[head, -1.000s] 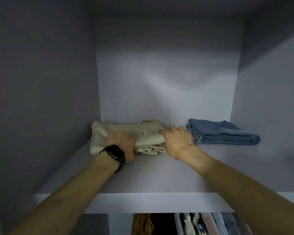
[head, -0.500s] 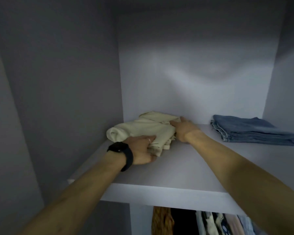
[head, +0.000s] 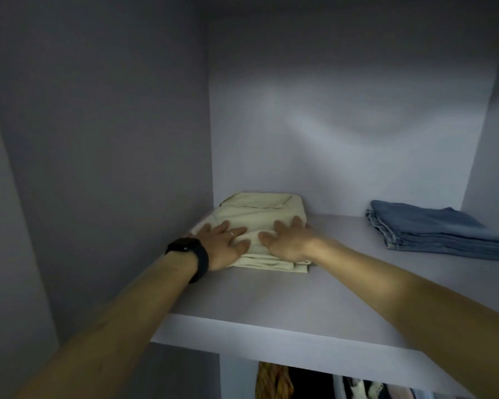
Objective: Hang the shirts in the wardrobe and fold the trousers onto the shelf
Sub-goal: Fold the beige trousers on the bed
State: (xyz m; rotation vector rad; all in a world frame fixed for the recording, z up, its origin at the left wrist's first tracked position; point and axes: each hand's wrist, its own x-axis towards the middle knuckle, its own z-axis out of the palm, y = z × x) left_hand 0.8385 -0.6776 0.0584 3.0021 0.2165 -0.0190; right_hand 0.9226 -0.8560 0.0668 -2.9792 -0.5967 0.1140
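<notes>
Head view: left hand (head: pixel 224 243), right hand (head: pixel 289 241) flat on beige trousers (head: pixel 260 213)

Dim, soft light patch on back wall, shadowed corners, wide-angle bending

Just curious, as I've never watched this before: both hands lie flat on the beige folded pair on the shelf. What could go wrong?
The beige trousers show loose layers at their front edge; once the left hand and the right hand lift, the fold might spring open. The pile sits close to the left wall, so pushing it further could bunch it there.
</notes>
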